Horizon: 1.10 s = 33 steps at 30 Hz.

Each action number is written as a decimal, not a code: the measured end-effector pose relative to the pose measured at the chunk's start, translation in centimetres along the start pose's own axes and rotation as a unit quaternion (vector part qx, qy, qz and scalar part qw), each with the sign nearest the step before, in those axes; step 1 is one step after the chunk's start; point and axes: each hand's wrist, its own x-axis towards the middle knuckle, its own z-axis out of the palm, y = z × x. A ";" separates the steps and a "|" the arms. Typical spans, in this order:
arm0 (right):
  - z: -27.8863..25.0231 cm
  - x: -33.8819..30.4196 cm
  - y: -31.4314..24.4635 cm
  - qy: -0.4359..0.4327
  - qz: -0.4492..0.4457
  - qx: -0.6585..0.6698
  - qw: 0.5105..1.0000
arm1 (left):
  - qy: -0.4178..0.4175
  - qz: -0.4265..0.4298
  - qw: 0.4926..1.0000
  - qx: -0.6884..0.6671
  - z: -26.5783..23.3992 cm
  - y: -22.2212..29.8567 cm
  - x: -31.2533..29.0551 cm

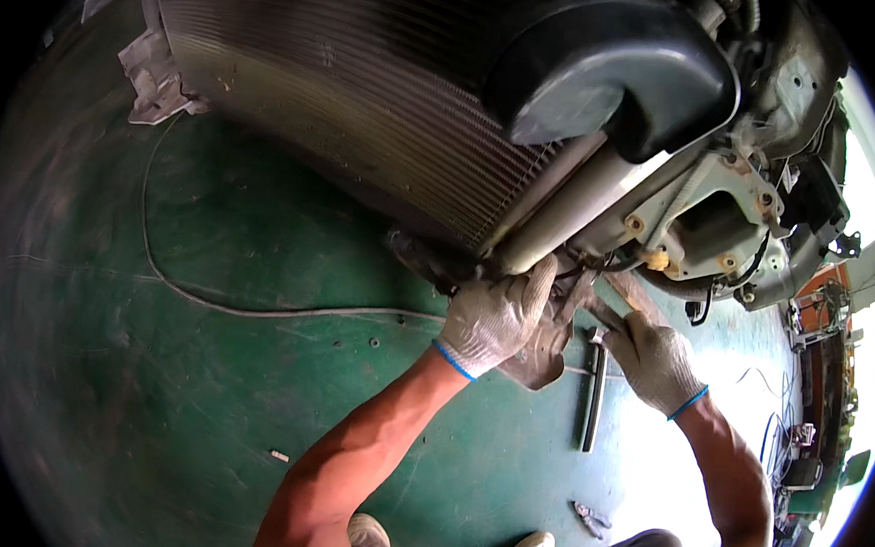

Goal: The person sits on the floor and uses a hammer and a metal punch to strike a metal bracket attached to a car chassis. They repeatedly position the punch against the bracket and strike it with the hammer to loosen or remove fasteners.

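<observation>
Both my hands wear pale knitted gloves with blue cuffs. My left hand [495, 322] is closed at the lower corner of a finned radiator [367, 109], beside the silver tube [571, 217] along its edge. Its thumb points up and what its fingers hold is hidden. To the right, my right hand [657, 365] is closed round a flat metal bar [604, 310] that slants up toward the car's front end. Between the hands hangs a bent, dirty metal bracket [540, 360].
A black plastic duct [621, 64] juts out overhead, beside a bolted metal frame plate [711, 220]. On the green floor [200, 389] lie a hammer-like tool [593, 398], pliers [591, 520] and a grey hose [285, 313]. Cables and equipment [808, 437] stand at the far right.
</observation>
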 end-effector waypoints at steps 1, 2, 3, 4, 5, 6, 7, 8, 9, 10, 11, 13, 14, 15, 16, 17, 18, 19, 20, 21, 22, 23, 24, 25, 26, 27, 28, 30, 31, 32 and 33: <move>0.2 0.1 -0.4 0.004 0.019 0.025 1.000 | -0.013 -0.014 1.000 -0.014 0.0 0.0 0.0; 0.2 -0.2 -0.8 -0.004 -0.007 0.031 0.999 | -0.025 -0.024 0.999 -0.029 0.0 -0.2 0.4; 0.1 -0.7 -1.1 -0.012 -0.032 0.038 0.999 | -0.036 -0.034 0.998 -0.045 0.0 -0.3 0.8; 0.0 -1.2 -1.4 -0.020 -0.057 0.044 0.997 | -0.041 -0.054 0.993 -0.093 -0.1 -0.3 1.0; 0.3 -1.5 -1.7 -0.018 -0.115 0.031 0.993 | -0.047 -0.076 0.986 -0.139 -0.6 -0.3 1.4; -0.3 -1.6 -2.8 -0.010 -0.185 0.037 0.982 | -0.055 -0.099 0.976 -0.185 -0.9 -0.4 1.3; -1.1 -1.7 -3.7 -0.002 -0.255 0.042 0.966 | -0.036 -0.076 0.985 -0.151 -0.6 -0.8 0.8; -1.5 -1.6 -3.9 0.004 -0.305 0.061 0.950 | -0.015 -0.051 0.992 -0.116 -0.4 -1.4 0.3; -1.4 -0.8 -2.4 -0.008 -0.202 0.063 0.977 | 0.007 -0.025 0.996 -0.088 -0.6 -1.2 0.5; -0.9 0.5 0.2 -0.019 -0.096 0.063 0.993 | -0.012 -0.033 0.998 -0.056 -0.8 -0.6 0.7; -0.5 1.2 1.1 -0.030 0.005 0.064 0.997 | -0.022 -0.030 0.998 -0.055 -0.7 -0.4 0.1; 1.3 0.0 1.5 0.005 0.007 0.015 1.000 | -0.020 -0.028 0.999 -0.037 0.6 -0.2 0.2; 1.4 0.0 0.9 0.005 0.005 0.046 0.999 | -0.026 -0.027 0.998 -0.049 0.1 0.1 0.3; 1.3 0.0 0.0 0.005 0.004 0.077 0.997 | -0.048 -0.027 0.997 -0.056 0.3 -0.8 0.8; 1.2 -0.9 -0.9 -0.024 -0.003 0.062 0.998 | -0.054 -0.035 0.996 -0.062 0.2 -0.4 0.0; 0.8 -1.3 -1.2 -0.039 -0.017 0.043 0.998 | -0.047 -0.037 0.996 -0.059 0.3 -0.6 0.3; 0.8 -1.8 -1.6 -0.023 -0.102 0.056 0.993 | -0.047 -0.036 0.996 -0.063 0.3 -0.6 0.2; -0.1 -2.2 -2.2 -0.011 -0.193 0.037 0.980 | -0.047 -0.035 0.996 -0.066 0.2 -0.8 0.1; -0.7 -2.2 -3.2 0.013 -0.266 0.038 0.963 | -0.049 -0.031 0.996 -0.069 0.0 -1.0 0.0; -1.2 -2.1 -3.8 0.037 -0.336 0.038 0.940 | -0.041 -0.029 0.997 -0.065 -0.1 -1.1 0.1; -1.5 -1.7 -3.6 0.002 -0.326 0.027 0.945 | -0.033 -0.027 0.997 -0.061 -0.2 -1.2 0.2; 1.4 -0.8 0.3 0.080 -0.313 0.054 0.945 | -0.022 -0.023 0.997 -0.067 -0.3 -0.9 0.5; 2.1 -0.1 2.0 0.042 -0.160 0.002 0.986 | -0.005 -0.013 0.999 -0.050 0.2 -1.6 -0.1; 2.1 -0.2 1.9 0.039 -0.126 -0.010 0.991 | -0.019 -0.013 0.999 -0.044 0.2 -1.2 0.2; 2.1 -0.6 2.3 0.037 -0.090 -0.019 0.995 | -0.030 -0.012 0.999 -0.030 0.2 -0.5 0.6; 2.6 -1.8 1.3 0.032 -0.004 0.070 0.997 | -0.057 -0.016 0.998 -0.033 -0.7 0.2 0.2; 2.3 -1.9 0.3 0.025 0.007 0.070 0.997 | -0.079 -0.033 0.995 -0.053 -0.7 -0.3 0.9; 1.2 -2.3 -1.2 0.001 -0.020 0.066 0.998 | -0.036 -0.034 0.995 -0.084 -0.4 -0.6 0.6; 0.7 -2.7 -1.7 -0.020 -0.054 0.060 0.997 | -0.043 -0.051 0.990 -0.124 -0.7 -0.7 0.8; 0.6 -3.1 -2.4 -0.004 -0.118 0.060 0.991 | -0.040 -0.046 0.992 -0.108 -0.7 -0.8 0.6; -0.2 -3.2 -3.6 0.000 -0.190 0.041 0.981 | -0.038 -0.041 0.994 -0.091 -0.5 -1.1 0.3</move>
